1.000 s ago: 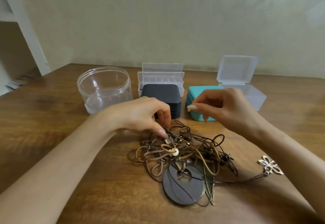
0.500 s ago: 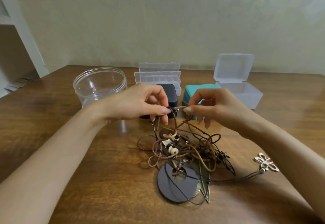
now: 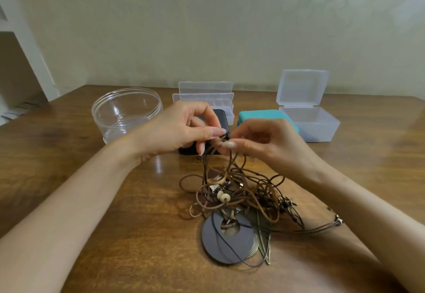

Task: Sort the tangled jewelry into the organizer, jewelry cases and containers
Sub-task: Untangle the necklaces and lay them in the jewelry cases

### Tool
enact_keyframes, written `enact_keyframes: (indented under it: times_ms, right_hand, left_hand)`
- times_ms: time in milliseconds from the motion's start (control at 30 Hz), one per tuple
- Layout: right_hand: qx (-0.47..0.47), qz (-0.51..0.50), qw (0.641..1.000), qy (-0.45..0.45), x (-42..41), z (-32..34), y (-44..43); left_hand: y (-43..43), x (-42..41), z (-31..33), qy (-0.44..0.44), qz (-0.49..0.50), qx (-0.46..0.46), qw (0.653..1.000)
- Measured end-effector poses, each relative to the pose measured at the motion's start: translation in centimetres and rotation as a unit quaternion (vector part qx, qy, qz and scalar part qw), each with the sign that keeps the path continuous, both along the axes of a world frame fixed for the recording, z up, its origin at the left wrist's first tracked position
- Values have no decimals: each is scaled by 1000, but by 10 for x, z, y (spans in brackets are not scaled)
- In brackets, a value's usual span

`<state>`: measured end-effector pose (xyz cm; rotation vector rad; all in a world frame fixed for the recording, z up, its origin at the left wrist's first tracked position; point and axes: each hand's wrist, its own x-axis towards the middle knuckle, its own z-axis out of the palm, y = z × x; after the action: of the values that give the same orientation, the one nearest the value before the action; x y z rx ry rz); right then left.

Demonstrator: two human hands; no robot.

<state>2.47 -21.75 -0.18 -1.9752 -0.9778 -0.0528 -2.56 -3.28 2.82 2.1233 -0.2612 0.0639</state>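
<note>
A pale cream wall [image 3: 207, 28] with a faint mottled texture fills the upper half and meets the far edge of a brown wooden table [image 3: 69, 177]. The tabletop is glossy, and soft light glints off its grain. At far left stands a white upright board [image 3: 30, 49] — shelf or door frame, unclear.

Your left forearm [image 3: 76, 203] and right forearm [image 3: 358, 203] angle inward toward 1 shared grip. Your left hand [image 3: 181, 129] pinches the cord [image 3: 230, 161] between thumb and forefinger. Your right hand [image 3: 269, 145] pinches it just right of that grip, its other fingers curled.
</note>
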Motion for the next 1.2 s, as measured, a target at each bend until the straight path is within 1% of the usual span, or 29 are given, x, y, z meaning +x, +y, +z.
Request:
enact_keyframes:
  times_ms: [133,233,267,333,433,533,567,633,700,767,800,867,1000,1067,1133,1200]
  right_hand:
    - [105,10,992,73,-1,10,-4]
    - [129,74,973,177,-4,11,-4]
    - [129,101,964,210,-6,9,-1]
    - [114,150,950,249,-11,3,7]
    - [80,172,949,253,-17,-1,13]
    - [44,178,951,249,-15,9,5]
    - [37,175,954,242,-14,14,2]
    - [44,153,963,216,-10,21,-4]
    - [62,136,968,203,-7,25,-9]
    - [83,136,964,214,-4,27,-13]
    - [88,138,961,223,-3,28,-15]
    - [79,131,959,238,-1,28,-17]
    - [27,111,962,248,2,28,-21]
    - [11,113,963,244,2,27,-21]
    - [12,124,963,241,1,25,-19]
    - [38,133,961,239,0,22,-15]
  left_hand:
    - [-3,0,-1,-63,-2,-10,998]
    - [-4,0,0,-110,-7,-75,991]
    - [-5,0,0,-112,-16,-112,987]
    - [-9,0,1,-110,-34,-182,977]
    - [-11,-1,1,-122,-22,-237,963]
    - [-3,0,3,-141,22,-296,945]
    - [-1,1,4,-144,44,-302,941]
    - [2,5,2,-135,100,-274,947]
    - [2,9,-3,-107,150,-216,959]
    - [1,11,-9,-87,182,-155,967]
    - [1,11,-11,-85,197,-138,967]
    - [2,11,-12,-99,223,-139,960]
    - [2,10,-6,-172,257,-219,926]
    - [2,9,-4,-198,258,-241,914]
    - [3,10,-7,-218,262,-222,913]
    - [2,10,-9,-247,259,-145,922]
